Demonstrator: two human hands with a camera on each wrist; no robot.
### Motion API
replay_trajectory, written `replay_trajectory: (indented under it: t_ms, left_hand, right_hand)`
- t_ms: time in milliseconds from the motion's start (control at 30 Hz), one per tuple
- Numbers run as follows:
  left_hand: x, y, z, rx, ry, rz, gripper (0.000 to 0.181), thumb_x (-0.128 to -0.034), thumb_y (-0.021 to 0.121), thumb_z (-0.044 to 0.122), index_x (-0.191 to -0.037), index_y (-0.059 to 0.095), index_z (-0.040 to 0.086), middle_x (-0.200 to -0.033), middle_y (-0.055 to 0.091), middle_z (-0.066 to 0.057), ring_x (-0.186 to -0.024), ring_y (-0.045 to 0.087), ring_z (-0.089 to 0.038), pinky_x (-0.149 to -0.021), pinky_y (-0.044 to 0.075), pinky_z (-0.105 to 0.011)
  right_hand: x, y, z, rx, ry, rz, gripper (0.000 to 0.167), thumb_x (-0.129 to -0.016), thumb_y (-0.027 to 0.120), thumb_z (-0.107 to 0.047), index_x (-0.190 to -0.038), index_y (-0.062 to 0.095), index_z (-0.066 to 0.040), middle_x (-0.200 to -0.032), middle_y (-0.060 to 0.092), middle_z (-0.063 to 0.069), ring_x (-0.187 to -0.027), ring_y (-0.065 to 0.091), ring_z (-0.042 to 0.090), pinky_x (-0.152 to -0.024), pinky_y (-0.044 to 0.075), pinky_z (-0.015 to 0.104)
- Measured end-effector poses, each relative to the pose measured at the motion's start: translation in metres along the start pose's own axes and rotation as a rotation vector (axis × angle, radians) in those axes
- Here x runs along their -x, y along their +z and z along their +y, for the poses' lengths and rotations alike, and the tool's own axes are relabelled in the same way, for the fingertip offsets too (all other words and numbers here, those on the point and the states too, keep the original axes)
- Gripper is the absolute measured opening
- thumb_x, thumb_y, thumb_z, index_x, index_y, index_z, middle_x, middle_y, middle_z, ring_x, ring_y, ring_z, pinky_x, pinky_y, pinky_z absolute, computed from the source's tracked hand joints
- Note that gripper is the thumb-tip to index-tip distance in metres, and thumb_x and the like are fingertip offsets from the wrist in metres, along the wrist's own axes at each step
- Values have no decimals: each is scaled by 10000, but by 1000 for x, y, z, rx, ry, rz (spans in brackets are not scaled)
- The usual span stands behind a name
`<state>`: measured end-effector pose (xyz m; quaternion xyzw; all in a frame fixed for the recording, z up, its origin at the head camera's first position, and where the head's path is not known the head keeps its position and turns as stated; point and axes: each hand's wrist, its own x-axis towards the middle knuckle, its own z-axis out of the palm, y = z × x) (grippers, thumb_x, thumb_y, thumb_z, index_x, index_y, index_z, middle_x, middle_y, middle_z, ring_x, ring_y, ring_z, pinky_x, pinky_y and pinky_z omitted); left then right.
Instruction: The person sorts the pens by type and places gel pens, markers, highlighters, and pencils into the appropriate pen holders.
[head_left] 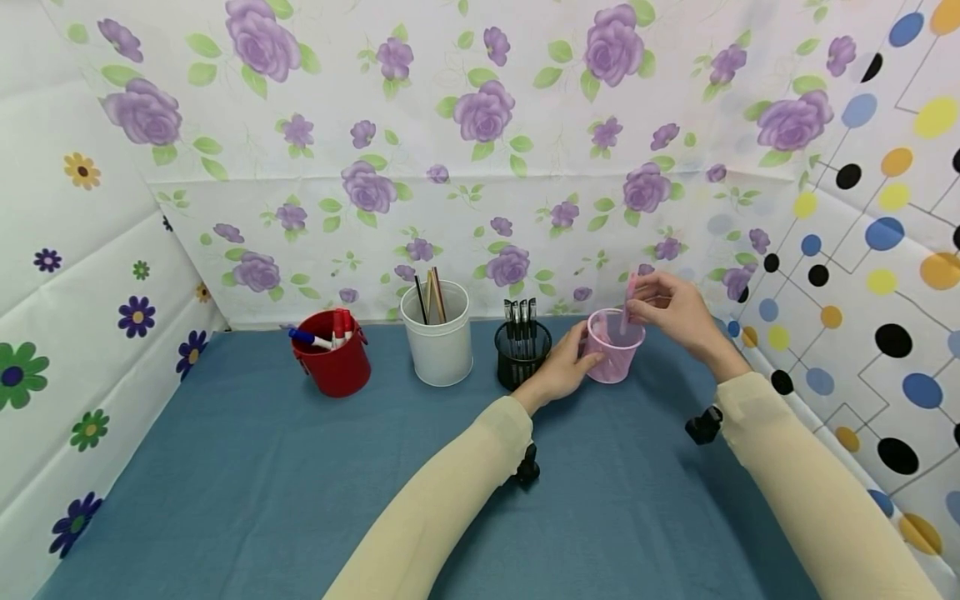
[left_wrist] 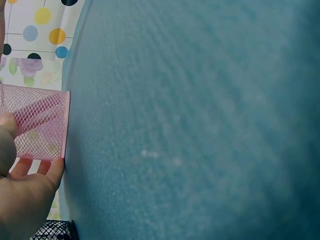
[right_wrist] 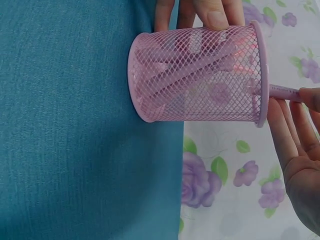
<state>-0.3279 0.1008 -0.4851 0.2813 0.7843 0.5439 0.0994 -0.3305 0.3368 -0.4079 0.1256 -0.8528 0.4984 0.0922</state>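
Observation:
A pink mesh pen cup [head_left: 612, 364] stands at the right of the row on the blue cloth. My left hand [head_left: 562, 364] holds it from the left, thumb in front and fingers round the far side. Over its rim, my right hand [head_left: 677, 315] pinches a slim pink pen [head_left: 631, 298] upright by its upper part. The pen's lower end is inside the cup, as the right wrist view shows, with small print on its barrel [right_wrist: 284, 92]. Other pink pens [right_wrist: 192, 70] lean inside, seen through the mesh. In the left wrist view the thumb presses the mesh [left_wrist: 42, 125].
Just left of the pink cup is a black mesh cup [head_left: 514, 372] with several black pens. Further left stand a white bucket [head_left: 442, 354] with pencils and a red bucket [head_left: 341, 371] with red and blue markers. Patterned cloth walls [head_left: 480, 217] rise behind and at both sides.

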Motion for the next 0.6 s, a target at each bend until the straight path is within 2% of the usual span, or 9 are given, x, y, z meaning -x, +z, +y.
replay_trajectory:
  t_ms: [333,600]
  left_hand:
    - [-1,2,-2,-1,2,4,611,-1115,580,207,-1656,302,153,-1605,442,-117,-1471,470,-252,-1201,442,-425]
    - [-1,2,-1,1,5,2,622,-1112,583,211,-1660,294,154,-1613,436,-121,-1483,462,-269,-1211,431,-428]
  right_hand:
    - [4,3,5,-1,12,-6,385,-1013,755,-160,-1362,649,-34,-1214,705,214,-918,719,95,-772,614,202]
    - [6,2,4,-67,-1,-24,356,-1034,721,-149,-1353,631,-17,-1165,698,202,-925,773,172,-822,656,346]
